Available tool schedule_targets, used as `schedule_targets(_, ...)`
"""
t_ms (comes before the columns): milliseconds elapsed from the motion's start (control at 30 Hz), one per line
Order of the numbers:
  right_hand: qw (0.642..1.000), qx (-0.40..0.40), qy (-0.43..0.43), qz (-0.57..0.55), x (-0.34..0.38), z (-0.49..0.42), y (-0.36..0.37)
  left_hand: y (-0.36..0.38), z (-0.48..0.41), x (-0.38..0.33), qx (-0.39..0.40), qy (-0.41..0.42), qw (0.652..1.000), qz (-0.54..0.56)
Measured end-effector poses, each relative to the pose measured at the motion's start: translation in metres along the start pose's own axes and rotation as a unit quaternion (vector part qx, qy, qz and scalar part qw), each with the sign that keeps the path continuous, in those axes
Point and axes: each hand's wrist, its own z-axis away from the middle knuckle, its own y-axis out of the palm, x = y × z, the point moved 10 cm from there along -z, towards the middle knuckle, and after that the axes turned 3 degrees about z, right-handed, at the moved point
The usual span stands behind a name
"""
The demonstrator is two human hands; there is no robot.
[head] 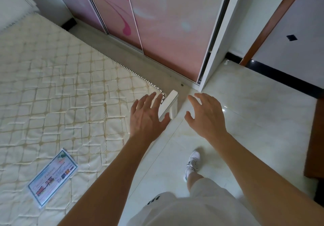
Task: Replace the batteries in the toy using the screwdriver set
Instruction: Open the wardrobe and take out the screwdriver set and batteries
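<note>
Obstacles I log:
- cream quilted mattress (61, 85), filling the left half of the frame
- white wooden bed-frame corner (171, 101), at centre, between my spread left hand (149, 120) and right hand (207, 117)
- pink floral sliding wardrobe doors (166, 24), across the top

Free room I log:
- glossy pale tiled floor (245, 120), lower right
- narrow grey floor strip (122, 53), between mattress and doors

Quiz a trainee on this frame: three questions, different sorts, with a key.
1. True or false: the left hand holds something.
2. How many shoes show? A) one B) two C) none
3. Fill in: the label lies on the ___.
Key: 1 false, both it and the right hand are open and hold nothing; 2 A; 3 mattress.
</note>
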Motion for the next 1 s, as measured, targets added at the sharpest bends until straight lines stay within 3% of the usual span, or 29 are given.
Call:
schedule_targets(300, 0.999, 0.006, -0.043, 0.016, -0.086, -0.114, 0.001, 0.022, -0.134, -0.064, -0.008, 0.012, 1.000, -0.002)
schedule_targets(600, 0.998, 0.029, -0.049, 0.016, -0.145, -0.190, 0.013, 0.041, -0.212, -0.072, -0.010, -0.006, 1.000, -0.014)
schedule_targets(1000, 0.997, -0.040, -0.055, 0.024, -0.182, -0.343, 0.004, 0.048, -0.352, -0.059, -0.018, -0.017, 1.000, -0.012)
